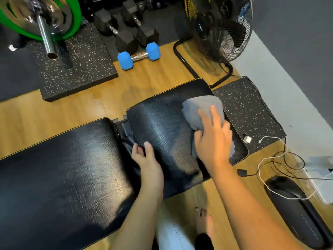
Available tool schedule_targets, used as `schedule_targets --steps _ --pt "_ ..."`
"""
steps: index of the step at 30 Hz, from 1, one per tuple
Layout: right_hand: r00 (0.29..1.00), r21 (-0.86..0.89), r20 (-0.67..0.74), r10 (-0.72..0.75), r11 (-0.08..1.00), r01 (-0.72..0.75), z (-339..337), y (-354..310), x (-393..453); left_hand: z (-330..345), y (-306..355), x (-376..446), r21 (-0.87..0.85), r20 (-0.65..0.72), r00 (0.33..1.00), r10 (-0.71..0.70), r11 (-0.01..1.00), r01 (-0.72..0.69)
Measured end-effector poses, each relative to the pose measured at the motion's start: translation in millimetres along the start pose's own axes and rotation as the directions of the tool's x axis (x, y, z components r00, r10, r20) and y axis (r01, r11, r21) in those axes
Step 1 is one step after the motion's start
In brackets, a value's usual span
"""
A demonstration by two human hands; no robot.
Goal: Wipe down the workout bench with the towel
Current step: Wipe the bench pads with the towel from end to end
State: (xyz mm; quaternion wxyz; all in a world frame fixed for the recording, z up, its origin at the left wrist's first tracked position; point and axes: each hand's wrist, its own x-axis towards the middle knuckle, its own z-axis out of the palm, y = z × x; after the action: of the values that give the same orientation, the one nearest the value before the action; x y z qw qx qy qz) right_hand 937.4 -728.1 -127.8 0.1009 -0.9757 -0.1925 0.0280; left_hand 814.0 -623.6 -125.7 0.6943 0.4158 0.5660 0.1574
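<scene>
The black padded workout bench (59, 170) runs from lower left to the centre, split by a gap into a long back pad and a shorter seat pad (162, 123). A grey towel (201, 109) lies bunched on the right part of the seat pad. My right hand (213, 139) presses flat on the towel with straight fingers. My left hand (147, 159) rests at the near left edge of the seat pad, thumb on top and fingers curled over the edge by the gap.
A blue dumbbell (138, 55) and black hex dumbbells (126, 26) lie beyond the bench. A floor fan (221, 27) stands at the back right. A barbell with a green plate (43, 20) sits far left. Cables and a charger (247, 139) trail right of the seat. My bare foot (204, 221) is below.
</scene>
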Motion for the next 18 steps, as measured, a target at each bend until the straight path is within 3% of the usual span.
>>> schedule_targets --steps 2,4,9,13,15,18 --pt "0.992 0.001 -0.036 0.118 0.993 -0.118 1.8 -0.8 -4.2 4.1 -4.8 -1.5 0.015 0.0 1.0 0.011 1.0 -0.011" --pt "0.993 -0.018 -0.056 0.105 0.994 -0.106 7.7 -19.6 -23.7 -1.5 -8.8 0.3 0.01 -0.012 1.0 -0.013 1.0 0.013" --pt "0.969 0.005 -0.032 -0.247 0.969 0.247 30.3 -57.9 -118.5 -17.5 -5.4 2.6 0.1 0.049 0.998 -0.032 0.995 0.027" --pt "0.915 -0.028 0.035 -0.402 0.915 0.403 29.2 -27.7 -133.3 -30.5 -7.6 -2.8 0.179 0.056 0.997 -0.059 0.983 0.048" --pt "0.947 -0.087 0.066 -0.314 0.944 0.319 19.7 -0.2 -113.6 -29.4 -9.6 -8.5 0.209 0.074 0.995 -0.065 0.977 0.048" --pt "1.0 -0.066 -0.011 -0.005 0.998 0.004 -0.1 41.1 -72.8 -23.2 -14.3 -16.1 0.214 0.08 0.994 -0.077 0.975 0.059"
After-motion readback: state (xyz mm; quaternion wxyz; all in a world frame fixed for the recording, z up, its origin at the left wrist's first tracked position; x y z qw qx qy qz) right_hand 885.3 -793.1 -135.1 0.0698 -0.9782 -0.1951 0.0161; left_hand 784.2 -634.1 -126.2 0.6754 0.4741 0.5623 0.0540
